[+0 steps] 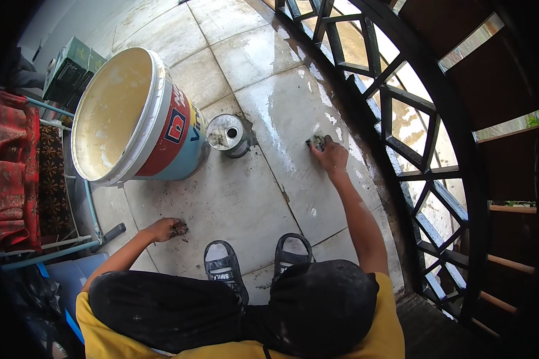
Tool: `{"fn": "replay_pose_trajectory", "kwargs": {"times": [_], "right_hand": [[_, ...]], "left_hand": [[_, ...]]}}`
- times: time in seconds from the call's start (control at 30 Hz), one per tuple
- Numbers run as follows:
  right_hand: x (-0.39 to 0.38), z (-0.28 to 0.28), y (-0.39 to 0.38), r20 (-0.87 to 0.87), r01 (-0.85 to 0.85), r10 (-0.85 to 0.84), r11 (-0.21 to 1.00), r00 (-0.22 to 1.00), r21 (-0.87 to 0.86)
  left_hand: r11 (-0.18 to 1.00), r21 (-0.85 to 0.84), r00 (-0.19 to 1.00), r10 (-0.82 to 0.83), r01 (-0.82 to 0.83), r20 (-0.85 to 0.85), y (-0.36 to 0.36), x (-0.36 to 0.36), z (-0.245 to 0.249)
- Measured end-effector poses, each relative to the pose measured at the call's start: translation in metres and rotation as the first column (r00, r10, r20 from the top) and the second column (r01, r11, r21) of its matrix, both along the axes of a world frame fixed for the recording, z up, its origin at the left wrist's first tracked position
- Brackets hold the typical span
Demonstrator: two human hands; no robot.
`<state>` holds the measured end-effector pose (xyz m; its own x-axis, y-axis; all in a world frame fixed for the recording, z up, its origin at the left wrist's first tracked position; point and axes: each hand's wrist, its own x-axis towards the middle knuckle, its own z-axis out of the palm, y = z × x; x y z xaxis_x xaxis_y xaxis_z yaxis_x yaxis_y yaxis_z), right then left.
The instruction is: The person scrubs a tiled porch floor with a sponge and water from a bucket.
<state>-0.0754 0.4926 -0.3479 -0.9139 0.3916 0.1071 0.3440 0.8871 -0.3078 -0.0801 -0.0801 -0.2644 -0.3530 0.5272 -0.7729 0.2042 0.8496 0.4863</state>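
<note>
My right hand (331,157) is closed around a small green and dark scrubbing pad (317,142), which it presses to a wet floor tile (275,119). Down to the left, my left hand (161,229) has its fingers curled over a dark, crumbly clump (178,228) close to the floor; its exact kind cannot be made out. Between the hands and farther forward stands a round metal can (229,135) with a hole in its top. The large paint bucket (179,128), open at the top with pale residue inside, is beside the can.
A black metal lattice gate (404,99) curves along the right side. At the left are a red cloth (12,173), a blue pipe frame (91,209) and a green box (75,66). My two sandals (224,269) rest on the tiles in front of me.
</note>
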Motion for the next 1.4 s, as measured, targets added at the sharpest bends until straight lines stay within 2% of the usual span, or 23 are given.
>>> {"fn": "replay_pose_trajectory", "kwargs": {"times": [0.1,0.2,0.33,0.4,0.43,0.47,0.5,0.53,0.6,0.67,0.7,0.73,0.77,0.83,0.9,0.93,1.07,1.1,1.17,1.2,1.27,1.33,1.4], "right_hand": [[0.004,0.004,-0.012,0.009,-0.141,0.142,0.988,0.990,-0.056],[0.027,0.023,-0.060,0.205,-0.349,0.375,0.925,0.904,-0.153],[0.039,0.011,-0.091,0.196,-0.532,0.562,0.826,0.803,-0.189],[0.019,0.002,-0.070,0.265,-0.410,0.464,0.882,0.846,-0.234],[-0.005,0.000,-0.045,0.378,-0.185,0.263,0.955,0.888,-0.230],[-0.036,0.006,-0.011,0.230,0.015,0.030,0.981,0.973,-0.192],[-0.066,-0.004,0.034,0.065,0.127,-0.133,0.987,0.989,0.099],[-0.082,-0.006,0.074,-0.046,0.160,-0.154,0.957,0.987,0.243],[-0.084,0.027,0.105,-0.008,0.077,-0.077,0.971,0.997,0.226],[-0.062,0.039,0.090,-0.095,0.119,-0.107,0.984,0.990,0.135],[-0.043,0.033,0.077,-0.119,0.077,-0.070,0.996,0.990,0.054],[-0.017,0.033,0.056,-0.098,0.028,-0.029,1.000,0.995,-0.010],[0.013,0.031,0.027,0.048,0.050,-0.045,0.993,0.998,-0.110],[0.080,0.029,-0.016,0.238,-0.207,0.243,0.964,0.940,-0.169],[0.138,0.015,-0.037,0.191,-0.496,0.558,0.817,0.807,-0.293],[0.155,0.018,-0.044,0.167,-0.567,0.599,0.798,0.783,-0.207],[0.113,0.017,-0.017,0.329,-0.356,0.409,0.911,0.851,-0.210],[0.086,0.011,0.004,0.348,-0.216,0.300,0.941,0.888,-0.259],[0.020,0.007,0.055,0.146,0.015,-0.015,1.000,0.989,0.001],[-0.011,0.004,0.091,0.172,0.072,-0.091,0.991,0.981,0.113],[-0.043,0.016,0.139,0.229,0.002,-0.025,0.995,0.973,0.100],[-0.045,0.034,0.144,0.192,-0.101,0.071,0.984,0.979,0.150],[-0.032,0.046,0.122,0.122,-0.048,0.039,0.996,0.992,0.074]], "left_hand": [[1.000,-0.008,1.000,0.017,-0.017,0.001,-0.009,0.003,-0.004],[0.999,0.026,1.000,0.021,-0.021,-0.002,-0.013,0.008,-0.007],[0.996,0.013,0.995,0.082,-0.083,0.060,-0.020,0.010,-0.018],[0.997,0.007,0.993,0.070,-0.071,0.093,-0.019,0.005,-0.019],[0.998,0.011,0.991,0.061,-0.063,0.116,-0.019,0.008,-0.017],[0.998,0.014,0.991,0.060,-0.062,0.118,-0.022,0.013,-0.020],[0.999,0.004,0.995,0.050,-0.050,0.086,-0.024,0.015,-0.029],[0.999,-0.007,0.998,0.041,-0.040,0.042,-0.026,0.011,-0.035],[1.000,-0.014,0.999,0.028,-0.028,-0.020,-0.014,0.004,-0.024],[0.994,-0.063,0.993,0.090,-0.086,0.073,0.006,0.001,-0.008],[0.985,0.046,0.980,0.163,-0.169,0.114,0.002,0.004,-0.012],[0.981,0.057,0.976,0.177,-0.186,0.127,0.004,0.006,-0.017],[0.981,0.059,0.977,0.175,-0.184,0.125,0.004,0.007,-0.018],[0.990,0.038,0.983,0.133,-0.139,0.130,0.007,0.004,-0.006],[0.991,0.028,0.984,0.128,-0.132,0.122,-0.005,0.009,-0.013],[0.991,0.033,0.987,0.124,-0.127,0.099,-0.007,0.006,-0.016],[0.996,0.042,0.992,0.076,-0.081,0.097,-0.019,0.003,-0.025],[0.998,0.042,0.994,0.049,-0.054,0.101,-0.029,0.003,-0.034],[0.998,0.051,0.997,0.023,-0.027,0.080,-0.031,0.005,-0.033],[1.000,-0.014,0.999,-0.022,0.023,0.028,-0.022,0.002,-0.029],[0.994,-0.097,0.998,-0.043,0.040,-0.036,-0.010,-0.002,-0.014],[0.998,-0.029,0.998,0.056,-0.057,-0.019,0.004,-0.007,0.002],[0.993,0.015,0.993,0.119,-0.119,-0.007,0.004,-0.008,-0.001]]}}
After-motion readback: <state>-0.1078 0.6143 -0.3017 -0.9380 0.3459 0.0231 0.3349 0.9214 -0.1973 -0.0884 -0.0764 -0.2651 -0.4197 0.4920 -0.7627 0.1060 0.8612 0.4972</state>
